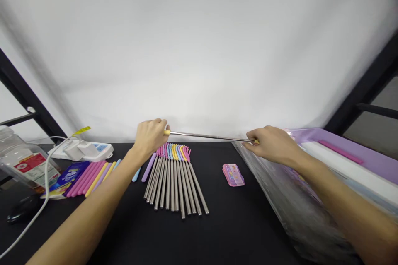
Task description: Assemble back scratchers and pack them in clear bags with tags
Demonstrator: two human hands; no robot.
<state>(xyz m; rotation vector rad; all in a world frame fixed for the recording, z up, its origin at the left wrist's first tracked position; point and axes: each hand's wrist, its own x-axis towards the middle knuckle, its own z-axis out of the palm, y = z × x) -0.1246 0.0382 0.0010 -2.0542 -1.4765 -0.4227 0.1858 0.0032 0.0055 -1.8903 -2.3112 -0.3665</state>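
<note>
A thin telescopic back scratcher point(205, 136) with yellow ends is stretched out level above the table. My left hand point(151, 134) is closed round its yellow left end, and my right hand point(268, 143) grips the other yellow end, whose tip is mostly hidden by the fingers. Below and between my hands lies a fanned row of metal back scratchers point(174, 182), their pink, blue and yellow heads pointing to the back. Beside that row, near my left forearm, are a purple handle sleeve point(149, 167) and a partly hidden blue one point(136, 174).
More coloured sleeves point(93, 178) lie at left, near a snack packet point(66, 178), a clear jar point(27, 165), a power strip point(101, 151) and a white cable point(46, 178). Pink cards point(234, 175) lie right of centre. Plastic bags point(280, 198) and a purple bin point(311, 134) stand at right.
</note>
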